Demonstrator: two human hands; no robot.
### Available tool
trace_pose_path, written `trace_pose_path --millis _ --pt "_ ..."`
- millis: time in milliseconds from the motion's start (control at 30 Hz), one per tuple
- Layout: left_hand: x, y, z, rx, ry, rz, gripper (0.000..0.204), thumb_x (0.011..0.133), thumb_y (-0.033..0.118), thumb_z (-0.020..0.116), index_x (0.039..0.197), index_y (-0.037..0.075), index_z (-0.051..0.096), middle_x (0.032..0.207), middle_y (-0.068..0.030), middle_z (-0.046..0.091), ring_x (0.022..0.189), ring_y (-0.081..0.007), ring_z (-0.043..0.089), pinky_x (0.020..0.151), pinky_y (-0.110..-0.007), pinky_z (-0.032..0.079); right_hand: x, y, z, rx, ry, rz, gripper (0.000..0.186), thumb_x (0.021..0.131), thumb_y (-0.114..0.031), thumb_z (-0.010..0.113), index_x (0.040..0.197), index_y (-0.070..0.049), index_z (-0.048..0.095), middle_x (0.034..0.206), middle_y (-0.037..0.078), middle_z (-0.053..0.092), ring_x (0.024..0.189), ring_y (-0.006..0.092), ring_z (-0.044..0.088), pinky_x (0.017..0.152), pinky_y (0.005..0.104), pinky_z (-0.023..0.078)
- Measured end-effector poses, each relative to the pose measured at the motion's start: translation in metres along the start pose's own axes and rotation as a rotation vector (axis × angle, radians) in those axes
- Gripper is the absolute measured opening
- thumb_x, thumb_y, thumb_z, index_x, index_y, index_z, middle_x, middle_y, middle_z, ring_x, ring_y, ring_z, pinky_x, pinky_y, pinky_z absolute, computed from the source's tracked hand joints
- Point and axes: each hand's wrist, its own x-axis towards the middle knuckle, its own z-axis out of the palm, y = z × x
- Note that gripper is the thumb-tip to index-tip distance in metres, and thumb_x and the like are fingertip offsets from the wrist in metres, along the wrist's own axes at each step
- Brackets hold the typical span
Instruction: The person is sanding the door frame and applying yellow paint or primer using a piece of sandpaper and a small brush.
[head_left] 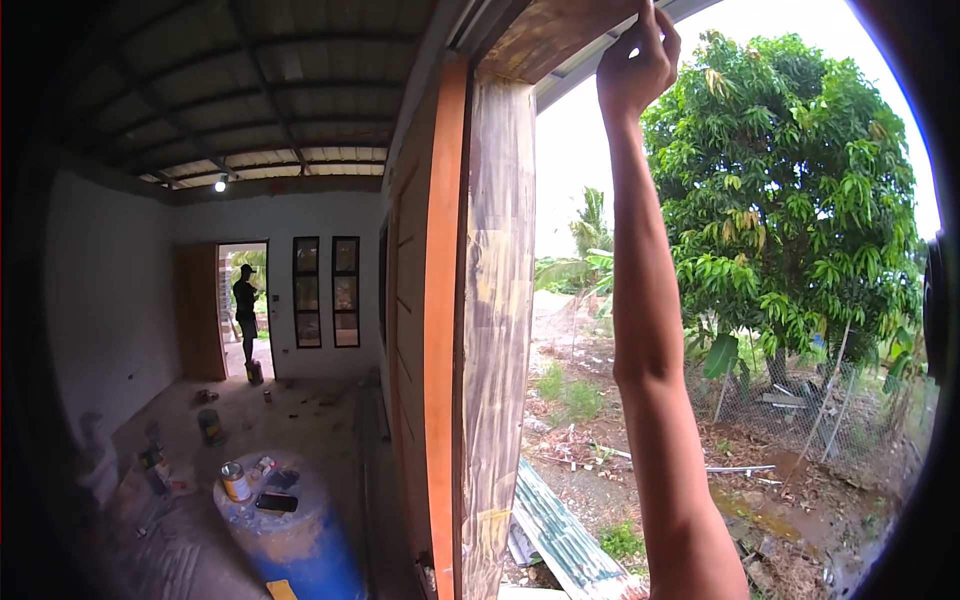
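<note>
My right hand (640, 62) is raised to the top edge of the picture, beside the overhead wooden piece (550, 38) of a door frame. Its fingers are bent and drawn together; whatever they hold, if anything, is hidden. Below that piece stands the wooden door jamb (500, 220), streaked with pale, patchy filler or worn finish. An orange-brown door edge (445, 300) runs upright just left of the jamb. My bare right forearm crosses the outdoor view from the lower right. Nothing of my left hand shows.
Inside, a blue drum (335, 555) carries a can (234, 482) and a dark phone-like object (277, 502). A bucket (211, 427) stands on the floor. A person (246, 305) is in the far doorway. Outside lie corrugated sheets (570, 540), near a wire fence (850, 405) and tree (780, 190).
</note>
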Motion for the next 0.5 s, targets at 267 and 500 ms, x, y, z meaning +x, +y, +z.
trace_pose_path --millis 267,500 --pt "0.001 -0.086 0.008 -0.248 0.058 -0.176 0.026 0.094 0.013 0.070 0.111 -0.005 0.067 0.102 -0.0154 0.069 0.088 -0.0236 0.063 0.077 -0.038 0.056 -0.044 0.042 0.014 -0.069 -0.367 -0.151 0.070 0.073 0.009 0.068 0.135 -0.025 0.067 0.125 0.007 0.060 0.122 0.0314 0.051 0.097 0.0358 0.051" --pt "0.004 -0.047 0.007 -0.212 -0.170 -0.415 0.022 0.096 0.017 0.069 0.107 -0.002 0.068 0.097 -0.0100 0.067 0.085 -0.0196 0.061 0.075 -0.035 0.054 0.038 0.017 -0.033 -0.150 -0.081 -0.278 0.041 0.083 -0.006 0.063 0.117 -0.025 0.077 0.112 0.001 0.071 0.097 0.0239 0.069 0.079 0.0359 0.057"
